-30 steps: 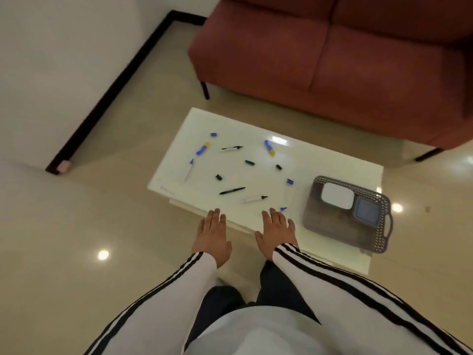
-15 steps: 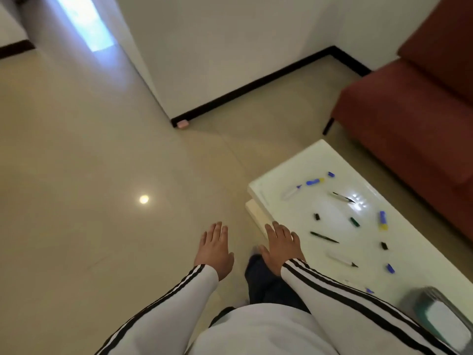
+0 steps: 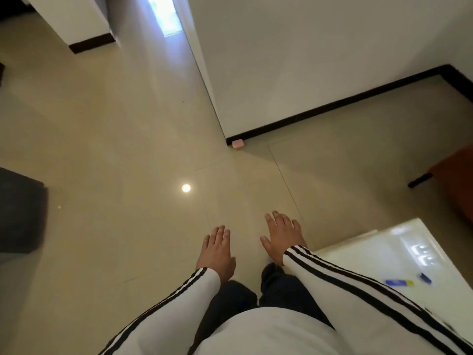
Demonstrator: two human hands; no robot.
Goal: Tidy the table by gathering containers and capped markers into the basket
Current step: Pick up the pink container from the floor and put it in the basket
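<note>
Only a corner of the white table [image 3: 378,254] shows, at the lower right. On it lie a blue and yellow marker [image 3: 399,282] and a small blue cap [image 3: 425,277]. My left hand [image 3: 216,249] and my right hand [image 3: 282,235] are stretched out flat over the floor, fingers straight, holding nothing. Both are left of the table and touch nothing on it. The basket and the containers are out of view.
Beige tiled floor [image 3: 128,149] fills most of the view. A white wall corner with black skirting [image 3: 320,111] stands ahead, a small pink object [image 3: 237,144] at its foot. A dark box [image 3: 20,213] is at the left edge; the red sofa's corner [image 3: 455,185] is at the right.
The view has swung left, away from the table. The basket and most markers have left the frame. Both hands stay flat and empty.
</note>
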